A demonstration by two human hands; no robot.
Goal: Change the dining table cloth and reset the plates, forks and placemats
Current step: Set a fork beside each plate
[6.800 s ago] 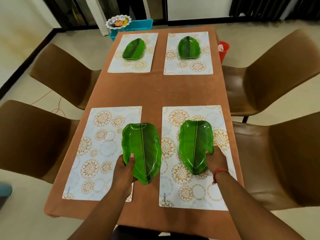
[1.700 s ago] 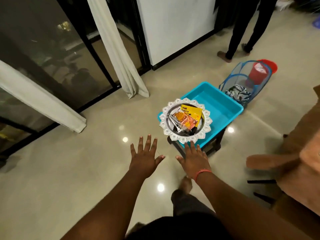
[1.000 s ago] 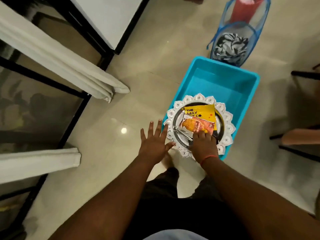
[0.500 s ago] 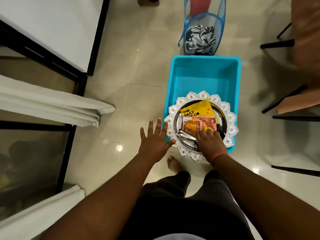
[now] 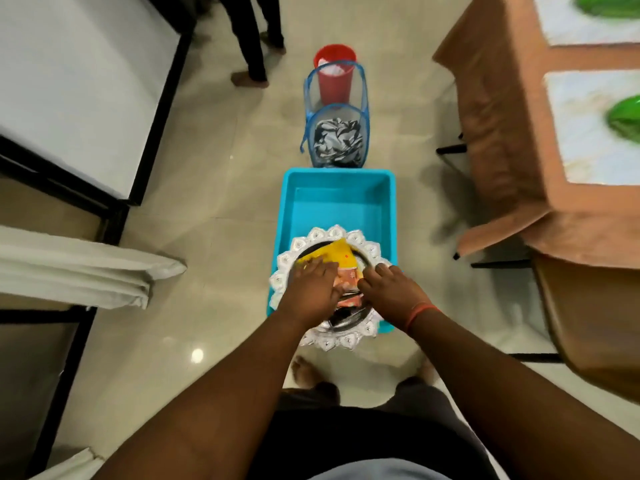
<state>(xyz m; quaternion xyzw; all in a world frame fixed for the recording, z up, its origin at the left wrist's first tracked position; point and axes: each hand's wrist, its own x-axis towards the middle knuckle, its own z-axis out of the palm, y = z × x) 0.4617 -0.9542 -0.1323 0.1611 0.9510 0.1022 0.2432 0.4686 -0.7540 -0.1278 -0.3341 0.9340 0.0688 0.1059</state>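
A silver tray (image 5: pixel 367 247) with a scalloped rim rests on a blue bin (image 5: pixel 337 202) on the floor. A yellow packet (image 5: pixel 341 254) and an orange packet (image 5: pixel 349 275) lie in it, and dark forks (image 5: pixel 346 317) show beneath my wrists. My left hand (image 5: pixel 311 289) lies over the packets with its fingers curled at the orange one. My right hand (image 5: pixel 391 292) reaches into the tray beside it, its fingertips hidden. At the right stands the table with its brown cloth (image 5: pixel 502 116), a patterned placemat (image 5: pixel 581 133) and a green leaf plate (image 5: pixel 627 114).
Beyond the bin stand a blue mesh hamper (image 5: pixel 337 140) holding a patterned cloth and a red bucket (image 5: pixel 334 77). Another person's legs (image 5: pixel 254 39) are at the top. A white curtain (image 5: pixel 86 268) lies left. A brown chair (image 5: pixel 588 323) is close on my right.
My left hand has moved from beside the tray's rim onto the packets. My right hand has shifted to the right side of the tray. The view now takes in the table.
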